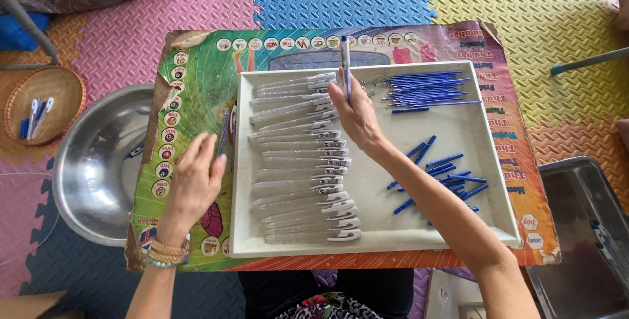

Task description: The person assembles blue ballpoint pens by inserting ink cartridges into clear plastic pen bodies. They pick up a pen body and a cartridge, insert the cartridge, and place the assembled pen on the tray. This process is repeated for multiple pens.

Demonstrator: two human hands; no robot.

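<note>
Pinching an upright pen (344, 63), the right hand (357, 117) hovers over the tray (485, 161); left hand (195, 181) grip unclear.

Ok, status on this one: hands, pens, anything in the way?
Right hand holds one pen upright over white tray. Left hand at tray's left edge, pinching a thin dark piece. Pen barrels rowed in tray. Nothing blocking.

In my right hand (356, 114) I pinch a slim pen (344, 63) with a blue tip, pointing away from me over the white tray (488, 155). My left hand (195, 181) holds another thin pen part (223, 137), nearly upright, just left of the tray.
</note>
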